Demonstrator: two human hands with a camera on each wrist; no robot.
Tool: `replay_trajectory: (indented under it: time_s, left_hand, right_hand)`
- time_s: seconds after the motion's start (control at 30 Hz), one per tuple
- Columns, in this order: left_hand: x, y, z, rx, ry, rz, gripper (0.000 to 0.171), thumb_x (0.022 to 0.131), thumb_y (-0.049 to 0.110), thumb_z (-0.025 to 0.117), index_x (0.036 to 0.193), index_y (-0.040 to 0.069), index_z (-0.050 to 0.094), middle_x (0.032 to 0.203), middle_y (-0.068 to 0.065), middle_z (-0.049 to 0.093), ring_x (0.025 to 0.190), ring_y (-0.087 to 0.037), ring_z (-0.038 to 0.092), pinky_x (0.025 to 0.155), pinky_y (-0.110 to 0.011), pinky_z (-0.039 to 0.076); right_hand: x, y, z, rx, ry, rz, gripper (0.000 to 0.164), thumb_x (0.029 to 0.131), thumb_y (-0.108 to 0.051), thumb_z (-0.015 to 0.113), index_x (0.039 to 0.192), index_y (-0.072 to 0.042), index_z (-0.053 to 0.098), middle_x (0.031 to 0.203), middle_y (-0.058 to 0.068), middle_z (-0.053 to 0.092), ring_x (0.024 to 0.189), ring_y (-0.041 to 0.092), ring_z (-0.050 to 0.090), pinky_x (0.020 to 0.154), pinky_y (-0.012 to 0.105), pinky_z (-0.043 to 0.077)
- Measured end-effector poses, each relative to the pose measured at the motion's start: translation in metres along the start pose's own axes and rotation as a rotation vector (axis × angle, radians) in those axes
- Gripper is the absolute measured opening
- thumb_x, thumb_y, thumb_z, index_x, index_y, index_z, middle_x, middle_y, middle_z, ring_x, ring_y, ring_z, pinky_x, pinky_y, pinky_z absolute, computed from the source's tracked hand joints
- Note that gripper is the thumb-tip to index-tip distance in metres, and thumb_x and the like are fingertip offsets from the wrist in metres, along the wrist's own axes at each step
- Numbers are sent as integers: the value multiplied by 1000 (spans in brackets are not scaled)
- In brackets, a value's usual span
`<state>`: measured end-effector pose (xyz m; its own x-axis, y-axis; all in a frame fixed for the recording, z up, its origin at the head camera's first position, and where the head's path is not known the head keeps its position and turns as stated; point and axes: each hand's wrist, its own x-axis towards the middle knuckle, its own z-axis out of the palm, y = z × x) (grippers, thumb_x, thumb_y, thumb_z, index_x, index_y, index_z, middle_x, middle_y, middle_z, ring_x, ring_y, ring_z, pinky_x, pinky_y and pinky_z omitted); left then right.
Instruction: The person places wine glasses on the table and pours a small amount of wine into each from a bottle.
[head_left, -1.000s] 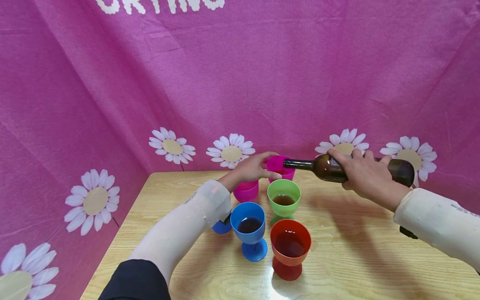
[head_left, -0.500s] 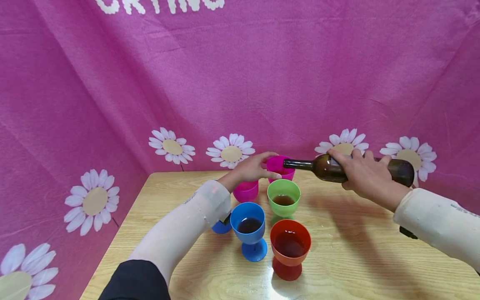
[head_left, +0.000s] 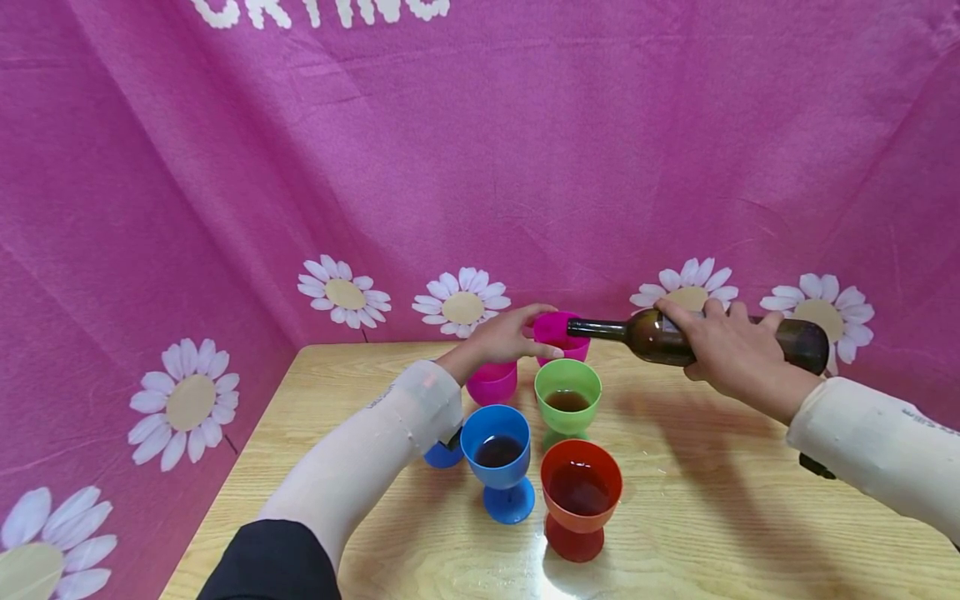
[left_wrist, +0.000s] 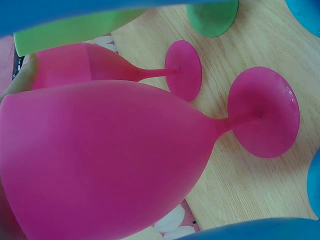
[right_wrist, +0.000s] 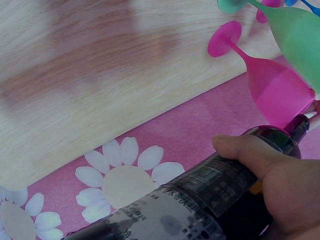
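Observation:
My left hand (head_left: 498,337) holds the far pink goblet (head_left: 552,328) near its rim, thumb on the near side. In the left wrist view, a finger lies against that goblet (left_wrist: 62,67). My right hand (head_left: 738,350) grips a dark glass wine bottle (head_left: 660,337) from above. The bottle lies nearly level, its mouth at the pink rim. The right wrist view shows a darker band in the lower pink bowl (right_wrist: 277,90); a running stream cannot be made out. Another pink goblet (head_left: 492,387) stands under my left wrist, partly hidden.
Nearer stand a green goblet (head_left: 587,390), a blue goblet (head_left: 480,457) and a red goblet (head_left: 595,518), each with dark liquid. Part of another blue goblet (head_left: 444,456) shows beneath the left sleeve. A pink flowered cloth (head_left: 525,167) hangs behind the wooden table (head_left: 690,533).

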<state>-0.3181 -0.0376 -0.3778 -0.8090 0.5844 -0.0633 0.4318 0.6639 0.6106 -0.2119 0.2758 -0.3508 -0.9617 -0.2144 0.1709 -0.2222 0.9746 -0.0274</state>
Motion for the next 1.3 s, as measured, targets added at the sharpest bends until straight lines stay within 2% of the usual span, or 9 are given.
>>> replay_trajectory:
  time_s: [0.3, 0.73, 1.0, 1.3]
  left_hand:
    - [0, 0, 0, -4, -2, 4, 84, 87, 52, 79, 158, 26, 41, 155, -8, 50, 135, -30, 55, 105, -49, 50]
    - [-1, 0, 0, -6, 0, 0, 84, 88, 51, 78, 158, 27, 41, 156, -7, 50, 135, -30, 55, 104, -49, 51]
    - [-1, 0, 0, 1, 2, 0, 83, 88, 52, 78, 158, 28, 41, 156, -7, 50, 136, -29, 54, 105, -49, 50]
    - [-1, 1, 0, 2, 5, -7, 84, 87, 53, 78, 158, 29, 40, 155, -7, 50, 132, -28, 56, 104, -48, 51]
  right_hand:
    - [-1, 0, 2, 7, 2, 9, 98, 74, -21, 90, 155, -26, 37, 110, 35, 52, 96, 61, 50, 72, 80, 34]
    - [-4, -2, 7, 12, 20, 13, 97, 73, -22, 91, 153, -27, 36, 104, 33, 53, 92, 58, 51, 64, 75, 38]
    - [-6, -2, 12, 39, 22, 26, 100, 73, -24, 92, 154, -27, 34, 110, 36, 53, 93, 59, 52, 63, 75, 39]
    - [-9, -1, 19, 83, 35, 30, 99, 73, -23, 92, 155, -26, 34, 110, 34, 55, 93, 57, 54, 64, 72, 39]
